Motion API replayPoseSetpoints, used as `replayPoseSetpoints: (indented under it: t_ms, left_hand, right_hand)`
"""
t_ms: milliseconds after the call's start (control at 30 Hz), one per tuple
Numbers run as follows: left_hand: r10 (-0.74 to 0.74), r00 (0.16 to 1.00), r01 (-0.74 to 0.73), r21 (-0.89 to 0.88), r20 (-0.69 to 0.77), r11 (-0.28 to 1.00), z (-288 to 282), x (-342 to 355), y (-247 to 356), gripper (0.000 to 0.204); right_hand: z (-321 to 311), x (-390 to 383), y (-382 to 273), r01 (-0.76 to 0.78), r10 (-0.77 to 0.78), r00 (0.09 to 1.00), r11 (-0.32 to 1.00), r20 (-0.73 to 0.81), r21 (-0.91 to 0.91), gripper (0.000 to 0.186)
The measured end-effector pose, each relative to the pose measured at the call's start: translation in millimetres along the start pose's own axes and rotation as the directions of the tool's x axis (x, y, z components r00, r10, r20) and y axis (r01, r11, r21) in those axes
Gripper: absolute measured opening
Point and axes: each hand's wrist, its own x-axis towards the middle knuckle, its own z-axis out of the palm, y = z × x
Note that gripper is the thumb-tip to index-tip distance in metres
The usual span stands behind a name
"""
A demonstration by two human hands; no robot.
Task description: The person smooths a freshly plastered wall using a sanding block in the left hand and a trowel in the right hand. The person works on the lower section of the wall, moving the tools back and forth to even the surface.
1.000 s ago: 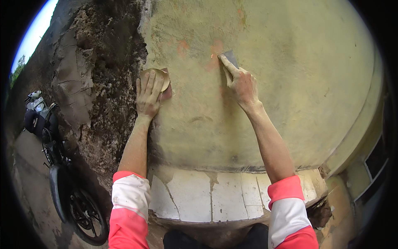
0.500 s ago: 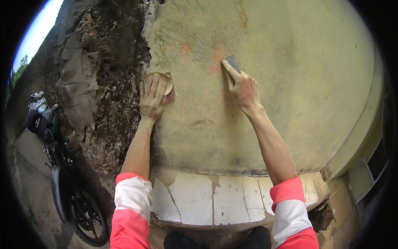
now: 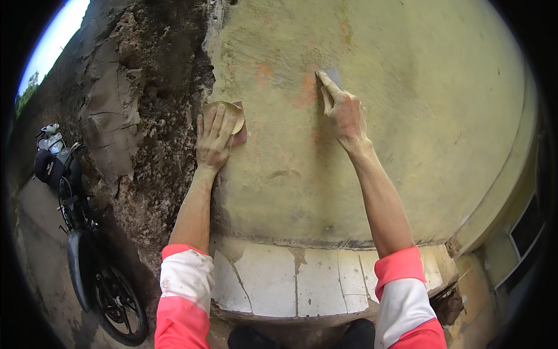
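Note:
My left hand lies with its fingers over a folded piece of sandpaper, tan on one face and reddish brown on the other. It holds the paper against the yellow-green wall, beside the broken plaster edge. Higher up and to the right, my right hand grips a small flat grey piece against the wall, index finger stretched along it. Whether that piece is a scraper blade or an abrasive sheet, I cannot tell. Orange patches show through the wall's paint to the left of it.
Below the wall runs a ledge of cracked white tiles. Rough, crumbling masonry borders the wall on the left. A dark motorcycle stands at the far left. A framed dark opening shows at the right edge.
My right hand has moved slightly up and to the right with the grey piece. My left hand and the sandpaper stay in nearly the same place on the wall.

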Motion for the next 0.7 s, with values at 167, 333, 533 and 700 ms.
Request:
replayPoseSetpoints:
  t_ms: [167, 333, 533, 700]
  left_hand:
    - [-0.002, 1.000, 0.001, 0.016, 0.006, 1.000, -1, -3, 0, 0.056]
    - [0.006, 1.000, -0.006, 0.013, -0.003, 1.000, -1, 1, 0, 0.056]
    - [0.000, 1.000, 0.000, 0.004, 0.015, 1.000, -1, -2, 2, 0.056]
    - [0.001, 1.000, -0.001, 0.004, 0.002, 1.000, 0, -2, 0, 0.057]
  right_hand:
    - [-2, -6, 4, 0.013, -0.013, 1.000, 0.999, 0.007, -0.030, 0.040]
    - [7, -12, 16, 0.011, -0.009, 0.998, 1.000, -0.055, 0.028, 0.041]
    - [-1, 6, 2, 0.009, -0.007, 0.999, 0.999, -0.054, 0.035, 0.039]
    - [-8, 9, 3, 0.014, -0.011, 0.999, 0.997, -0.037, 0.072, 0.038]
